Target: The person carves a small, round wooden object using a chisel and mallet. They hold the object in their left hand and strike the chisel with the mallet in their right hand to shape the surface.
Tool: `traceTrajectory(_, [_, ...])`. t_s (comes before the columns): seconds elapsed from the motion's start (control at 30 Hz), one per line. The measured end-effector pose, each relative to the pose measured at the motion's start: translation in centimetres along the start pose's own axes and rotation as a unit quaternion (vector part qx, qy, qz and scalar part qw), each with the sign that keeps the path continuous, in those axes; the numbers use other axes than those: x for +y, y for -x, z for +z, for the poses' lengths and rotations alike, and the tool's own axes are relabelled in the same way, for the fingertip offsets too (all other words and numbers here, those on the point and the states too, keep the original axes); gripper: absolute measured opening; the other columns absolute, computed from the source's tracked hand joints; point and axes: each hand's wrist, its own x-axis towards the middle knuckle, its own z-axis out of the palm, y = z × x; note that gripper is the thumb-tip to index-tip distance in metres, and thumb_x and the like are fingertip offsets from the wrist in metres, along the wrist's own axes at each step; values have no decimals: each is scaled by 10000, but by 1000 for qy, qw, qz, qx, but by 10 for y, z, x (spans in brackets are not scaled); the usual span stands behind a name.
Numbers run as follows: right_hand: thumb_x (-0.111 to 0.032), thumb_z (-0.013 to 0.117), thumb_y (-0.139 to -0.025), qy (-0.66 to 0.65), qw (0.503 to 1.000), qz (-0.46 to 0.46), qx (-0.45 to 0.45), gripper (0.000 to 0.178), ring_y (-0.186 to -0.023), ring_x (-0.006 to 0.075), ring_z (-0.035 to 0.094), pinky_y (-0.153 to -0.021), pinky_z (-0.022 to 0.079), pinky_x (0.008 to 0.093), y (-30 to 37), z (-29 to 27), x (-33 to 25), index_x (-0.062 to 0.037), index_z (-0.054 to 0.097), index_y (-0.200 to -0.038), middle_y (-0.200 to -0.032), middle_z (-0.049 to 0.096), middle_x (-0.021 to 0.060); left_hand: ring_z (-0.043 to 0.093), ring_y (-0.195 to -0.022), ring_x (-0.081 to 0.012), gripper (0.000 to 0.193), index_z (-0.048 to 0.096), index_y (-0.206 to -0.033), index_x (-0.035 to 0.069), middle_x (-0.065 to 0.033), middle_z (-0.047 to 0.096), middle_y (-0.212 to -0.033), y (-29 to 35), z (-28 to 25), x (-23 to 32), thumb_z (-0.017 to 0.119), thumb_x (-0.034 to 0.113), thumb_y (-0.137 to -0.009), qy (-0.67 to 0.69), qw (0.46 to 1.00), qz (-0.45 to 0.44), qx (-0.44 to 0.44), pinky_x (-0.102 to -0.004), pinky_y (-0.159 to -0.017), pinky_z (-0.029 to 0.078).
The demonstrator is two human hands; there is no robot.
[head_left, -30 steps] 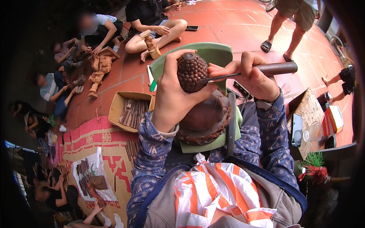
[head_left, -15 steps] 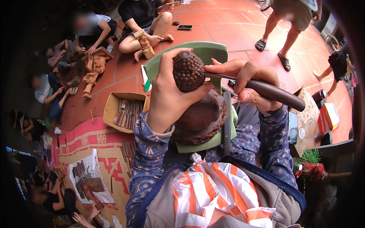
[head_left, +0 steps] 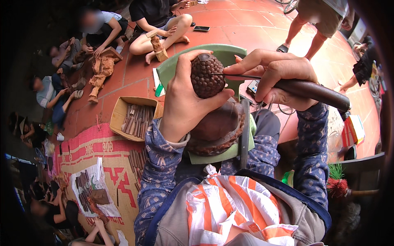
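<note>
My left hand (head_left: 180, 100) is wrapped round a dark brown wooden carving (head_left: 206, 78) covered in small round knobs, with a smooth flat patch at its top. In my right hand (head_left: 283, 76) is a carving chisel (head_left: 314, 92) with a thick dark wooden handle and a thin metal shaft. The shaft points left and its tip meets the knobs on the near face of the carving. Just below, a larger rounded block of brown wood (head_left: 215, 127) with a rough rim rests on a green support (head_left: 217, 158). Whether the carving touches this block is hidden.
A cardboard box (head_left: 116, 119) of wooden-handled tools stands left, beside a patterned mat (head_left: 106, 149) with more tools. Behind my hands rises a green curved panel (head_left: 176, 67). Other people sit with carved figures (head_left: 100, 74) at the far left; one stands at the far right.
My right hand and the chisel have shifted right, with the tip still at the carving. The carving has moved slightly right. The seated person's hand at the back has left the small figure.
</note>
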Motion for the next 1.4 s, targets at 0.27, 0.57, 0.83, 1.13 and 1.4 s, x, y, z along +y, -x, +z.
traceTrajectory(0.27, [-169,666,-872,39,999,27,1,227,-1096,409,599,-927,496,497,-12,-5,-9,32,632,-771,-1089,614,287,654,-873,-230,664,461,-1164,48,-113,631,-981,0,2,1,864,176,-652,-5,1000,-7,9,-343,-773,521])
traceTrajectory(0.57, [-286,638,-912,-138,983,115,-25,304,-991,220,626,-801,523,312,-2,-23,-1,-11,586,-796,-1159,626,232,607,-930,-149,670,451,-1204,46,-88,605,-1038,0,0,4,856,132,-677,14,999,-48,-16,-292,-827,499])
traceTrajectory(0.83, [-264,631,-907,-108,994,15,13,294,-1162,311,552,-976,442,412,8,-4,5,24,627,-851,-1167,615,253,617,-890,-173,652,456,-1180,33,-98,612,-1006,-1,-2,5,853,170,-680,10,1000,-26,-13,-309,-797,503])
traceTrajectory(1.13, [-307,619,-896,-5,951,6,308,327,-904,225,594,-836,471,334,34,67,2,6,657,-808,-906,539,141,617,-908,-137,637,427,-1214,32,-76,608,-1014,-2,-9,9,820,117,-719,95,992,-64,-56,-297,-816,509])
traceTrajectory(1.4, [-238,668,-847,-37,923,7,383,287,-910,239,599,-871,481,384,53,97,1,38,637,-919,-1000,582,196,631,-977,-141,651,482,-1191,46,-57,615,-999,-23,-27,-7,838,65,-646,161,965,-75,-195,-282,-872,512])
